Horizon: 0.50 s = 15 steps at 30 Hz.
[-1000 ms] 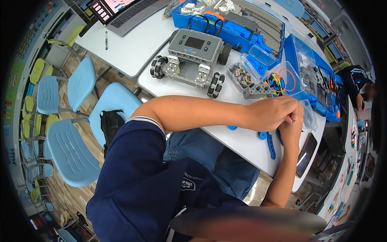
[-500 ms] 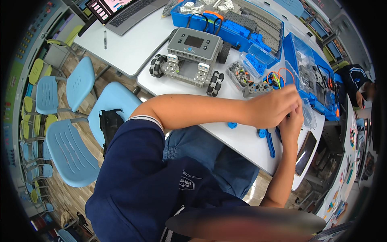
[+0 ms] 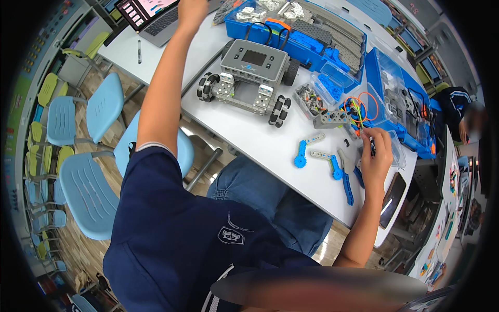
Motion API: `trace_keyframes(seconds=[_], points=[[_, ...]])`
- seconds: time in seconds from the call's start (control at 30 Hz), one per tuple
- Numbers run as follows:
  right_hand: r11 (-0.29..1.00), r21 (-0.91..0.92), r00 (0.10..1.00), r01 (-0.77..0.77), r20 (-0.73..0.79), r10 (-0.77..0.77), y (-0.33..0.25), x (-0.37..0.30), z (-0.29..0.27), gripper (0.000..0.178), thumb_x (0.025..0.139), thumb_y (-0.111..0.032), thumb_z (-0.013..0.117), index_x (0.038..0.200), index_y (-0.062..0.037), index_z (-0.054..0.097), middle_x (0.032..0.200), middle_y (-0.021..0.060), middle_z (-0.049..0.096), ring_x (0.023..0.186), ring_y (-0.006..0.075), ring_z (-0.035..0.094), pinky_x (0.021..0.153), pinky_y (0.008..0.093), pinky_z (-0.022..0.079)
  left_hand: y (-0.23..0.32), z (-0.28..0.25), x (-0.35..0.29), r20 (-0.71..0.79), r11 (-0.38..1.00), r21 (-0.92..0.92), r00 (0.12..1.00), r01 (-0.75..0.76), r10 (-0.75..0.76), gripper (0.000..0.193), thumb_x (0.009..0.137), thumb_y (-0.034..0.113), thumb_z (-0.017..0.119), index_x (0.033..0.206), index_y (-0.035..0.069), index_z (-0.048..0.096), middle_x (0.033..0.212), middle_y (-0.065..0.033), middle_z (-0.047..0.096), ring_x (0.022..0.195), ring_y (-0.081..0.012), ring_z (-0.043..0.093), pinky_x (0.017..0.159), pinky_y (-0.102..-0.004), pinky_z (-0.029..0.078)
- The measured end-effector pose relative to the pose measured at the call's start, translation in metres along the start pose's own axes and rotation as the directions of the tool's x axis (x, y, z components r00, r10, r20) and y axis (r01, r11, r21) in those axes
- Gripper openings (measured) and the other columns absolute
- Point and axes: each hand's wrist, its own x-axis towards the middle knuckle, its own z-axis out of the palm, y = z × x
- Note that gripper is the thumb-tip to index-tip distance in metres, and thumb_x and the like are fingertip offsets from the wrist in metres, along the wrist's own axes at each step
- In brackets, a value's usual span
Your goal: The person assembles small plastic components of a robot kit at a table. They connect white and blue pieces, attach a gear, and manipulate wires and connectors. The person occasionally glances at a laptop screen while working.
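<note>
Though held together half a second ago, now apart: pinching a small dark piece (image 3: 372, 147) in the right hand (image 3: 378, 152), right of the wheeled robot (image 3: 253, 67); lifting the left hand (image 3: 193, 11) behind-left of the robot, beside the laptop (image 3: 162, 26), cannot tell its grip. Probably leaves the piece to one-handed holding. Uncovers blue gears with beams (image 3: 300, 161) on the white surface (image 3: 244, 130), right-front of the robot. Behind it, shows a blue bin (image 3: 236, 30); to its left, pale-blue chairs (image 3: 104, 106).
</note>
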Motion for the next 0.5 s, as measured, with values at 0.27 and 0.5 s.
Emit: trace_keyframes(seconds=[0.27,0.5], points=[[1.000,-0.007,0.999,0.001,0.041,-0.001,0.001,0.001,0.001,0.013,0.085,0.006,0.067,0.097,0.0005,0.067,0.098,0.0139,0.065,0.088,0.0302,0.064,0.077,0.0372,0.051,-0.104,-0.032,-0.005,0.030,0.298,0.940,0.910,-0.166,0.413,0.017,0.098,0.018,0.051,0.106,0.005,0.058,0.105,-0.0146,0.062,0.077,-0.0274,0.068,0.069,-0.0399,0.055],[0.999,-0.030,0.997,-0.014,0.072,0.016,0.003,0.000,0.002,0.013,0.085,0.005,0.068,0.097,-0.0008,0.068,0.099,0.0137,0.065,0.089,0.0309,0.064,0.079,0.0377,0.051,-0.064,-0.007,-0.007,0.036,0.223,0.975,0.989,-0.003,-0.145,0.037,0.094,0.014,0.047,0.129,0.006,0.058,0.130,-0.0179,0.057,0.107,-0.0394,0.067,0.087,-0.0508,0.053]])
